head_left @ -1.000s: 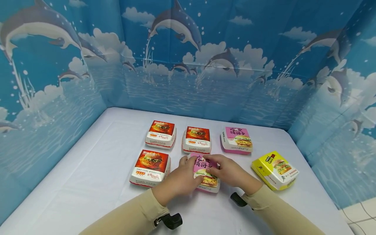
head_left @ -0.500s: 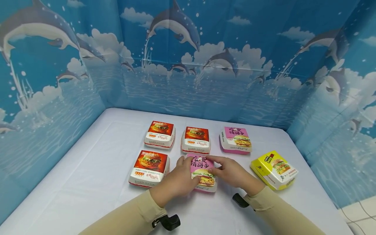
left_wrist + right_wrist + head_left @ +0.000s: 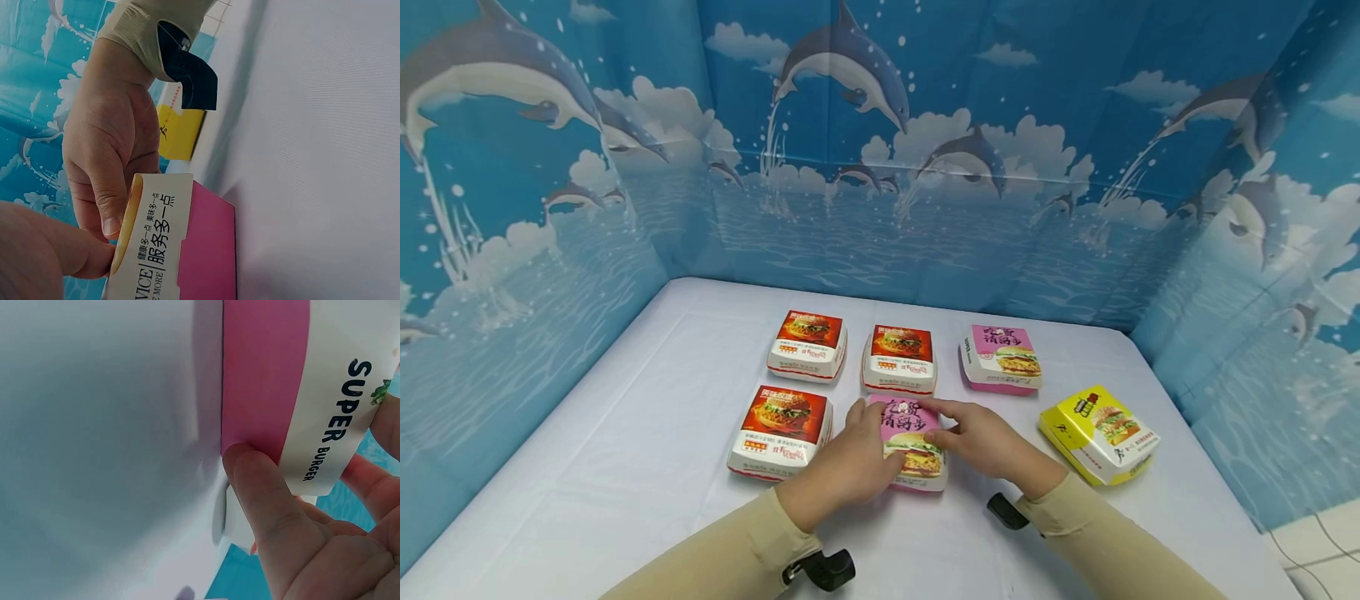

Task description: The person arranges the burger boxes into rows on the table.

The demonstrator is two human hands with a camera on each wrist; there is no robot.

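1. Pink burger box sits on the white counter, front row, between both hands.
2. Left hand holds the box's left side; thumb lies on the lid, fingers curl against the side wall.
3. Right hand holds the right side; fingers stretch across the lid's far edge, thumb presses the pink side wall low down.
4. Red box lies just beside the pink one on its left.
5. Back row: two more red boxes and a second pink box.
6. Yellow box stands apart on the right, turned at an angle.
7. Dolphin-print backdrop surrounds the counter.
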